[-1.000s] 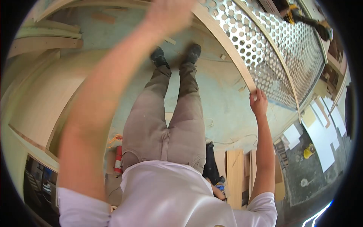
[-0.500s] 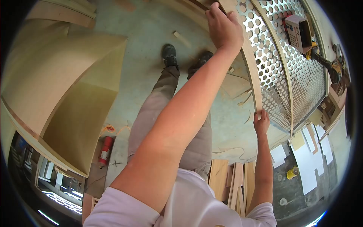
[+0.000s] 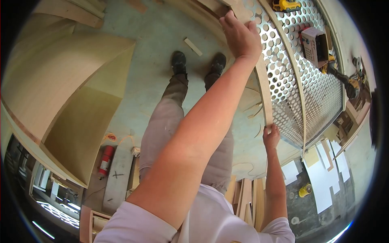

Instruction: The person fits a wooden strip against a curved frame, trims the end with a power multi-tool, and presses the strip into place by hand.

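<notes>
A long, narrow wooden strip (image 3: 264, 91) runs along the near edge of a perforated metal panel (image 3: 279, 56). My left hand (image 3: 244, 38) reaches across my body and is closed over the upper stretch of the strip, fingers over one side and thumb on the other. At the lower end of the strip, my right hand (image 3: 271, 137) grips it between thumb and fingers. A thin curved wooden rib (image 3: 298, 77) crosses the panel beyond both hands. The underside of the strip is hidden from me.
On the panel lie an open cardboard box (image 3: 314, 46), a yellow-black power tool (image 3: 350, 87) and another yellow tool (image 3: 286, 5). A large curved plywood form (image 3: 87, 101) stands left, near a red fire extinguisher (image 3: 106, 160). Wood offcuts (image 3: 193, 46) and a cable litter the floor.
The view has shifted slightly, and my feet stand farther apart. The yellow tool at the top has come into view. Both hands keep their hold on the strip.
</notes>
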Demonstrator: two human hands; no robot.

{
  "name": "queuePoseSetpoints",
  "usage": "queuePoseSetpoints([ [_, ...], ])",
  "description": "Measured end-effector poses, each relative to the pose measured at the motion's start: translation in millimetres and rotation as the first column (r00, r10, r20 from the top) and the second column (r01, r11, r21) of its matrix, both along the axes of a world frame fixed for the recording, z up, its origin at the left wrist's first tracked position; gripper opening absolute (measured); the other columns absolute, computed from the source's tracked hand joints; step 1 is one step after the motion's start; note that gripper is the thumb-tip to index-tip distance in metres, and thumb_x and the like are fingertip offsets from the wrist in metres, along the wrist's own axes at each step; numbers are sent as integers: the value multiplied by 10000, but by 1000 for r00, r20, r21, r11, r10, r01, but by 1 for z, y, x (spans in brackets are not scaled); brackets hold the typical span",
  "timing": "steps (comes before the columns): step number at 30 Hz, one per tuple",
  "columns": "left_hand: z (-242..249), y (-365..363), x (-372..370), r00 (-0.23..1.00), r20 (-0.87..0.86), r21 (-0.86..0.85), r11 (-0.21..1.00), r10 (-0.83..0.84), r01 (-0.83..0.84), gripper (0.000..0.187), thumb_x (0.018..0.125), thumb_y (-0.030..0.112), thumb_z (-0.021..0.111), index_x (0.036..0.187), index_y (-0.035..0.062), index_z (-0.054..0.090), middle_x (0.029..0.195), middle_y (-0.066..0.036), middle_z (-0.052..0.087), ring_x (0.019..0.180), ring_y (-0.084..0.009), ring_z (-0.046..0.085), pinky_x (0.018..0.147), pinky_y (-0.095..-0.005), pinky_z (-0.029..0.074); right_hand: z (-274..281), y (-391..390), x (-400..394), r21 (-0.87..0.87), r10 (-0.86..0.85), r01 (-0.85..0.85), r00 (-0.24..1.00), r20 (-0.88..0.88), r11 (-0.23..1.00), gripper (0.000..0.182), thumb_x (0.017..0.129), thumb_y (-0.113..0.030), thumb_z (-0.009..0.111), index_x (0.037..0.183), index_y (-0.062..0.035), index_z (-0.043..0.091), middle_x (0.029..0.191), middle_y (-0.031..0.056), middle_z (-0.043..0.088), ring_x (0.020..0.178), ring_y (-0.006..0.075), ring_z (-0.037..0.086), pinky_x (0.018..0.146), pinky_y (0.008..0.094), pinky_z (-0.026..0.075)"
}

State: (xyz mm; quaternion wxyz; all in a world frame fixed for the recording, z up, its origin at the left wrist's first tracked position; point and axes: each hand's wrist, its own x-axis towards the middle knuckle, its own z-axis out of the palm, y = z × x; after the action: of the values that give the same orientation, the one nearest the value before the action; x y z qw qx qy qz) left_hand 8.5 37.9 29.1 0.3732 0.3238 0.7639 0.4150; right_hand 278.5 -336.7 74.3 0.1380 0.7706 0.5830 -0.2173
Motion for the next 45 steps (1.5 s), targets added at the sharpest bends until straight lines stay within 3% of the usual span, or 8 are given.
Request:
queuePoseSetpoints([
  [4,0,-2,11,994,-84,18,997,72,-70,550,849,104,753,1257,-16,404,1246,-223,462,1081,-431,575,928,-486,495,-11,-14,17,77,44,-39,997,-60,996,342,827,-179,758,1060,0,584,956,223,644,912,442,627,790,526,521],
  [7,-2,-2,20,983,-118,60,989,144,-137,518,867,114,725,1263,-32,424,1235,-231,463,1076,-432,555,937,-483,473,1,1,8,-45,28,-29,1000,-10,999,359,821,-182,757,1083,4,595,969,219,645,913,440,628,796,521,522],
  [15,-13,-4,28,959,-186,159,970,212,-184,548,858,128,732,1286,-34,430,1203,-237,485,1067,-433,545,928,-495,463,-3,-6,24,-31,80,-83,992,-95,996,404,784,-196,791,1086,3,609,988,200,661,951,422,639,833,508,524],
  [18,-19,-6,26,958,-202,188,968,201,-164,557,847,131,746,1278,-31,432,1185,-233,494,1057,-426,548,922,-490,467,-4,-5,27,-15,116,-118,989,-93,993,413,787,-228,797,1092,-8,624,977,196,670,925,414,652,807,501,537],
  [20,-23,-5,26,950,-233,226,962,208,-155,562,840,128,753,1272,-32,432,1170,-228,499,1043,-419,550,911,-484,474,1,3,19,-34,86,-88,995,-51,996,339,794,-223,792,1020,-41,617,963,158,668,906,392,648,776,486,536],
  [26,-33,-7,26,944,-262,274,953,202,-128,554,852,127,754,1273,-35,431,1172,-229,493,1035,-409,556,894,-476,481,5,8,23,-60,103,-110,989,-104,992,377,782,-234,806,1044,-33,626,971,160,667,902,391,650,758,491,540],
  [45,-28,-5,28,941,-281,240,963,190,-123,534,854,171,751,1258,-16,455,1192,-213,491,1086,-386,525,959,-477,444,10,13,25,-60,62,-74,982,-178,995,436,791,-258,810,1111,-18,637,942,164,636,884,401,636,743,502,529],
])
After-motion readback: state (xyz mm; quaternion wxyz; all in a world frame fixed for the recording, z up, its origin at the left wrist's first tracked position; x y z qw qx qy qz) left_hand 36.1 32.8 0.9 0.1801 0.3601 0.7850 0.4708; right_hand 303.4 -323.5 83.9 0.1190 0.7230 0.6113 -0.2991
